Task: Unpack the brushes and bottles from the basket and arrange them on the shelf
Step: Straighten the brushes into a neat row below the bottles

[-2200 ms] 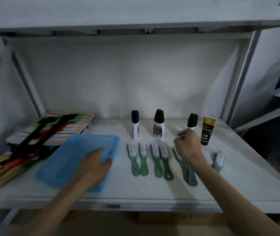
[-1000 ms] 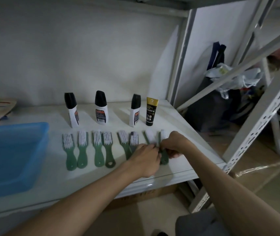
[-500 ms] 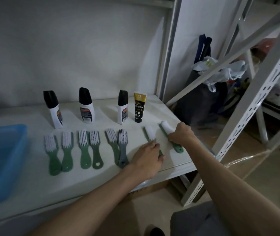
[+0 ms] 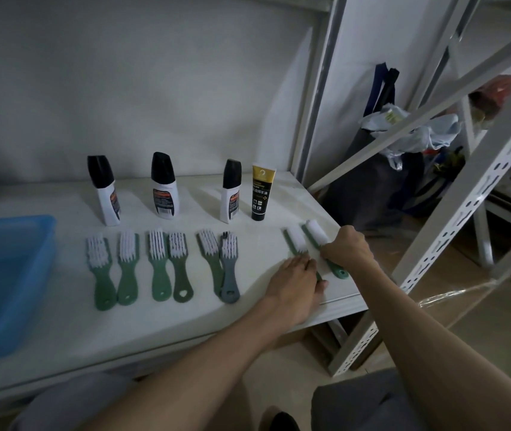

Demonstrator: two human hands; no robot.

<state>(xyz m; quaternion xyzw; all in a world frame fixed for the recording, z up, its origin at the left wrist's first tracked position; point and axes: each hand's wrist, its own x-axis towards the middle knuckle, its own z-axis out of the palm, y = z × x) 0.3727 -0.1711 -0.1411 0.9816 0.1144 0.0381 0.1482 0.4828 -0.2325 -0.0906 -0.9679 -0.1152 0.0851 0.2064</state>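
Observation:
On the white shelf several green brushes lie in a row, bristles up, with one grey brush among them. Behind them stand three white bottles with black caps and a black-and-gold tube. At the right end lie two more green brushes. My left hand rests flat on the handle of the left brush. My right hand pinches the handle of the rightmost brush, close to the shelf's corner. The blue basket sits at the left.
A grey upright post stands at the shelf's back right corner. Perforated white frame bars cross on the right. Dark bags and crumpled plastic lie on the floor beyond. My knees show below the shelf edge.
The view has swung right, away from the basket. Both hands moved to the two rightmost brushes and spread them slightly apart toward the shelf's right end.

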